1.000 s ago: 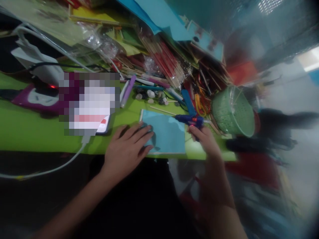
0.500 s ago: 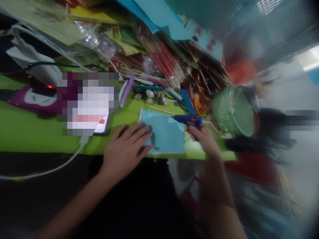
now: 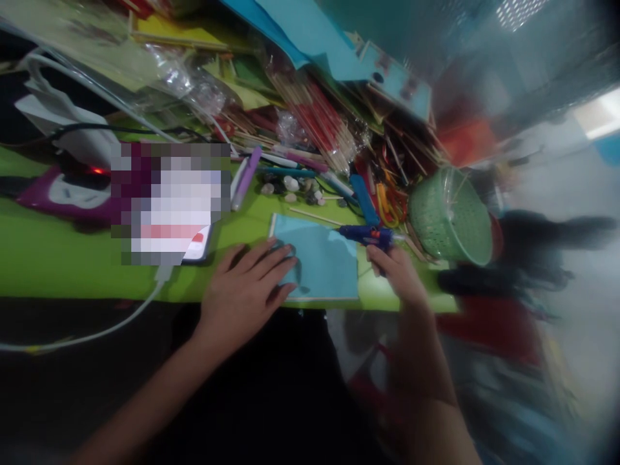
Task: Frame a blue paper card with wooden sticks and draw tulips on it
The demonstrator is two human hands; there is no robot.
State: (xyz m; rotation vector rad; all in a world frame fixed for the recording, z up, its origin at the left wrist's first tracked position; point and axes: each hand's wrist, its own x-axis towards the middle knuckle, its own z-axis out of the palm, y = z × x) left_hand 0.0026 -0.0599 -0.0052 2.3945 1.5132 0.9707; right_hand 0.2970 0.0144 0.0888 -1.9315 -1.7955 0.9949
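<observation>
A light-blue square panel [image 3: 324, 265] with pale strips along its left and lower edges lies on the green tabletop [image 3: 188, 282]. My left hand [image 3: 249, 278] rests palm down at its left side, fingers spread over that edge. In my right hand [image 3: 394, 263] is a blue hot glue gun [image 3: 365, 236], gripped by its handle. Its nozzle points left, over the panel's upper right part. A thin wooden stick [image 3: 314, 216] lies just beyond the panel's top edge.
A phone [image 3: 196, 242] with a charging cable lies left, beside a purple power strip [image 3: 72, 194]. Pebbles [image 3: 290, 184], pens, yellow-orange scissors [image 3: 387, 203] and bundled sticks [image 3: 320, 116] crowd the back. A green basket [image 3: 450, 216] stands right.
</observation>
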